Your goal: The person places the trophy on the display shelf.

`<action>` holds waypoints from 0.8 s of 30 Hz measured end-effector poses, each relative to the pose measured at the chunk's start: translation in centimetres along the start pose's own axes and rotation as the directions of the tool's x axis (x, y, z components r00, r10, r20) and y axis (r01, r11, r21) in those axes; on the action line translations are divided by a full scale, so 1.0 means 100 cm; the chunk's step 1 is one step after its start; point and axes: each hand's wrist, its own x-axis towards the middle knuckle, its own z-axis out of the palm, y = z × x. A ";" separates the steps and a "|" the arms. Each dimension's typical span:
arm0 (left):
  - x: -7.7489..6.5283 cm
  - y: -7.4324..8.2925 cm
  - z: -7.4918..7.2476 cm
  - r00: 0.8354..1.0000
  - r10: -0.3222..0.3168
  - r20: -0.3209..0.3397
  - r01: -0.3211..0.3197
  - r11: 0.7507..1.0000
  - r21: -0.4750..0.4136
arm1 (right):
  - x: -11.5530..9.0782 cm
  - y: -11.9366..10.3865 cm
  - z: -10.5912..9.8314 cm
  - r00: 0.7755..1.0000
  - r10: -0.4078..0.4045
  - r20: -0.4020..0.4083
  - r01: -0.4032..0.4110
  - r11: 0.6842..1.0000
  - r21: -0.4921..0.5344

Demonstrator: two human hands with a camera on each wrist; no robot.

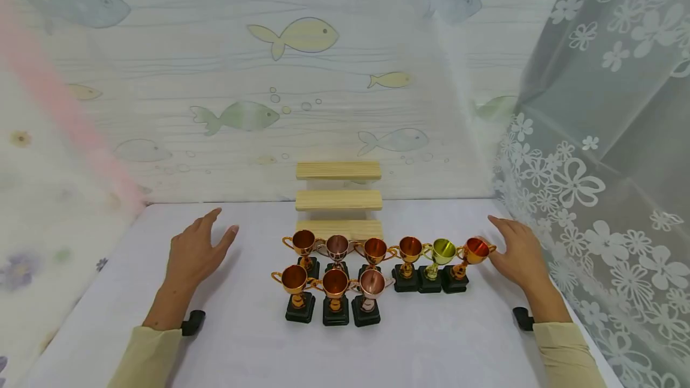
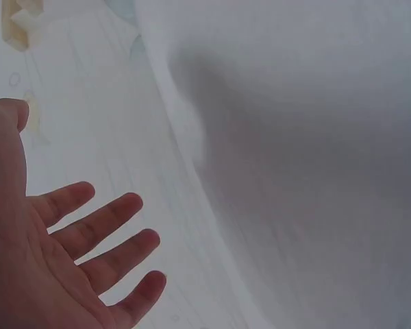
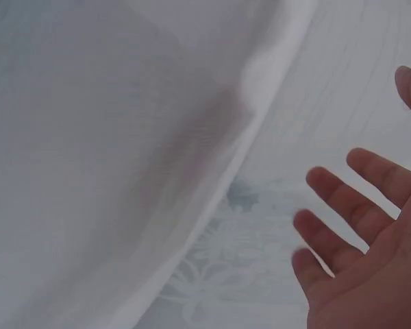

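Small trophy cups with black square bases stand on the white table. A front row has a gold cup, a copper-coloured cup and a rose-coloured cup. Behind them are 3 more, with a pinkish cup in the middle. To the right stand an orange cup, a yellow-gold cup and a tilted red-orange cup. My left hand, fingers spread, holds nothing, well left of the cups. Near the tilted cup, my right hand is also empty, its fingers extended.
A stepped wooden rack with 3 pale slats stands behind the cups, its lowest slat partly hidden by them. A fish-print curtain hangs along the table's back edge. Sheer flowered fabric borders the right side, and another printed cloth the left.
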 end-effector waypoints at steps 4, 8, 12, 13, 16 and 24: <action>0.000 0.007 0.007 1.000 0.011 -0.011 -0.011 0.999 -0.047 | 0.000 -0.001 -0.002 0.998 0.012 0.063 -0.017 0.996 0.083; 0.003 0.016 0.016 1.000 0.011 0.022 -0.009 0.997 -0.075 | 0.001 -0.005 -0.002 0.994 -0.027 0.109 0.009 0.987 0.158; 0.006 0.028 0.023 0.994 -0.003 0.108 0.016 0.993 -0.121 | 0.000 -0.007 -0.001 0.989 -0.066 0.136 0.037 0.978 0.206; 0.007 0.031 0.025 0.992 -0.007 0.127 0.023 0.991 -0.133 | -0.001 -0.007 -0.001 0.988 -0.073 0.136 0.042 0.976 0.215; 0.011 0.039 0.029 0.986 -0.005 0.167 0.034 0.985 -0.171 | -0.002 -0.008 -0.002 0.987 -0.099 0.126 0.067 0.969 0.238; 0.022 0.056 0.044 0.969 -0.012 0.248 0.090 0.948 -0.307 | -0.006 -0.010 -0.004 0.981 -0.164 0.101 0.130 0.951 0.280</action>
